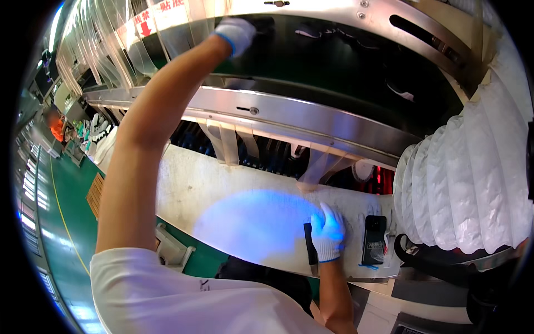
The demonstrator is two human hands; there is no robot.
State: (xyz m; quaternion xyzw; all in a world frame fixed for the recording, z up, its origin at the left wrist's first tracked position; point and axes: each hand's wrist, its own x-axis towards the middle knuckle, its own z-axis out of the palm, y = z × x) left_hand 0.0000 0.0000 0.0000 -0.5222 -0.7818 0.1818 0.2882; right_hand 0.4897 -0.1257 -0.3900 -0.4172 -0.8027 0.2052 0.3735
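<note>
The left hand (236, 33), in a white glove with a blue cuff, reaches far up onto the dark green conveyor belt (334, 67), its fingers curled over a dark object (266, 25) at the belt's far edge — whether it truly grips that object cannot be told, since the glove hides most of it. The raised left arm crosses the steel rail (289, 114) of the conveyor and blocks part of the view of the belt and of the clear plastic strips (100, 39) hanging at upper left. The right hand (328, 231), gloved the same way, lies flat and loose on the white workbench (189, 183), resting on a thin dark bar-shaped thing (309, 245) that shows beside it. A patch of blue light (250, 222) falls on the bench just left of that hand. To its right lies a black phone-like device (374, 239), apart from the hand. A white ribbed duct (473, 183) fills the right side — it hides the end of the bench and rail. Further dark pieces (400, 92) lie on the belt to the right.
</note>
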